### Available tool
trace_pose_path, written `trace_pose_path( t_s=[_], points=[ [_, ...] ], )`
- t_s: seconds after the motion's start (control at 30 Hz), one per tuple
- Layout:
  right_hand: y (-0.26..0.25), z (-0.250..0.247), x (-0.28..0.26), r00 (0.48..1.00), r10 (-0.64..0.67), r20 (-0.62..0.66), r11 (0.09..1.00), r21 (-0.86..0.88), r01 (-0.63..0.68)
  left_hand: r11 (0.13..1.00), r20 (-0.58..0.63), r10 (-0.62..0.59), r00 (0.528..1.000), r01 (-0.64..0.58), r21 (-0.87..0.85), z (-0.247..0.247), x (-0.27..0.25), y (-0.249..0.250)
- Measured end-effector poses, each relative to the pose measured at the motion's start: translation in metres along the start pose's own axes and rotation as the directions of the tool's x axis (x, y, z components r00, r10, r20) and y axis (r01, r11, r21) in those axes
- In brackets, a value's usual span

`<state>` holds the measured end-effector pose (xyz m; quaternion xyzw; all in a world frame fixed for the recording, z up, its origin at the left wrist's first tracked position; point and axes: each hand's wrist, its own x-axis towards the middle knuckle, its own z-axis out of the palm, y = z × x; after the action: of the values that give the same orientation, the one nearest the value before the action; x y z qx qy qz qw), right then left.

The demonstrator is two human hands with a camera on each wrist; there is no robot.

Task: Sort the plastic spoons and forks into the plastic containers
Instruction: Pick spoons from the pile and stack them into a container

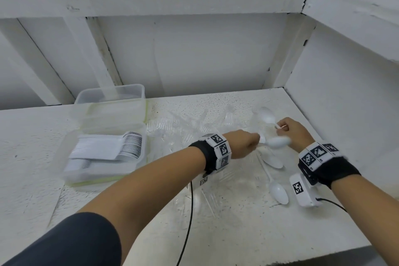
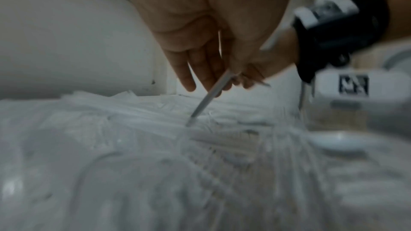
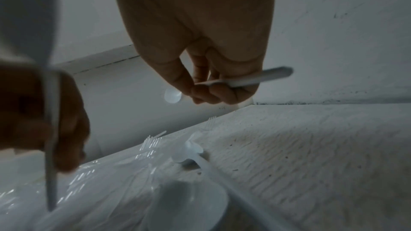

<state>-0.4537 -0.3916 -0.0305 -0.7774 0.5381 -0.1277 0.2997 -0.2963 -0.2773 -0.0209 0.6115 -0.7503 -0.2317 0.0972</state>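
At my left hand (image 1: pixel 248 143): fingers pinch a white spoon (image 1: pixel 278 142) by the handle, bowl pointing right.
Right hand (image 1: pixel 294 131): pinches a second spoon (image 1: pixel 266 115), bowl up-left.
Spoon container (image 1: pixel 108 153): lies far left, nearer my left hand.
Pose: both wrists hover over clear forks (image 1: pixel 172 127).

No readable words or numbers, only black-and-white square code markers on the wristbands (image 1: pixel 218 149) and the wrist camera housing (image 1: pixel 302 192)
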Motion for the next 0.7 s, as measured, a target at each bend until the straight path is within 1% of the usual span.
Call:
trace_pose_path(
  t_s=[0.07, 0.1, 0.17, 0.2, 0.27, 0.33, 0.37, 0.43, 0.47, 0.53, 0.57, 0.63, 0.7],
  points=[
    [0.000, -0.001, -0.004, 0.998, 0.006, 0.065, 0.991, -0.132, 0.003, 0.984, -0.143, -0.078, 0.987, 0.053, -0.171, -0.006, -0.005, -0.004],
    [0.000, -0.001, -0.007, 0.993, 0.041, 0.113, 0.979, -0.205, -0.017, 0.965, -0.201, -0.140, 0.970, 0.088, -0.248, -0.009, -0.006, -0.005],
    [0.002, -0.001, -0.013, 0.970, 0.142, 0.197, 0.933, -0.353, -0.065, 0.921, -0.263, -0.257, 0.930, 0.153, -0.359, -0.014, -0.008, -0.009],
    [0.004, 0.000, -0.017, 0.955, 0.191, 0.226, 0.902, -0.425, -0.080, 0.904, -0.272, -0.294, 0.916, 0.174, -0.390, -0.016, -0.008, -0.011],
    [0.006, 0.004, -0.025, 0.922, 0.265, 0.283, 0.845, -0.528, -0.080, 0.891, -0.264, -0.329, 0.907, 0.205, -0.405, -0.017, -0.008, -0.014],
    [0.007, 0.010, -0.032, 0.903, 0.295, 0.311, 0.827, -0.557, -0.078, 0.892, -0.247, -0.333, 0.910, 0.219, -0.395, -0.016, -0.008, -0.015],
    [0.007, 0.012, -0.034, 0.902, 0.298, 0.311, 0.829, -0.552, -0.084, 0.895, -0.236, -0.326, 0.916, 0.218, -0.390, -0.014, -0.008, -0.015],
    [0.006, 0.009, -0.034, 0.914, 0.282, 0.290, 0.860, -0.499, -0.107, 0.912, -0.220, -0.295, 0.930, 0.205, -0.356, -0.010, -0.009, -0.014],
    [0.005, 0.006, -0.034, 0.929, 0.259, 0.265, 0.893, -0.433, -0.126, 0.925, -0.214, -0.275, 0.937, 0.197, -0.326, -0.008, -0.009, -0.013],
    [0.002, -0.005, -0.032, 0.967, 0.195, 0.167, 0.962, -0.226, -0.155, 0.953, -0.183, -0.226, 0.957, 0.178, -0.244, -0.005, -0.008, -0.012],
    [0.000, -0.010, -0.032, 0.983, 0.156, 0.101, 0.984, -0.102, -0.145, 0.964, -0.157, -0.205, 0.966, 0.171, -0.205, -0.004, -0.008, -0.011],
    [-0.008, -0.019, -0.032, 0.996, 0.075, -0.048, 0.989, 0.131, -0.068, 0.976, -0.112, -0.176, 0.978, 0.158, -0.150, -0.002, -0.006, -0.008],
    [-0.016, -0.027, -0.030, 0.985, 0.024, -0.174, 0.961, 0.275, 0.025, 0.985, -0.078, -0.144, 0.987, 0.136, -0.102, 0.000, -0.004, -0.004]
  ],
)
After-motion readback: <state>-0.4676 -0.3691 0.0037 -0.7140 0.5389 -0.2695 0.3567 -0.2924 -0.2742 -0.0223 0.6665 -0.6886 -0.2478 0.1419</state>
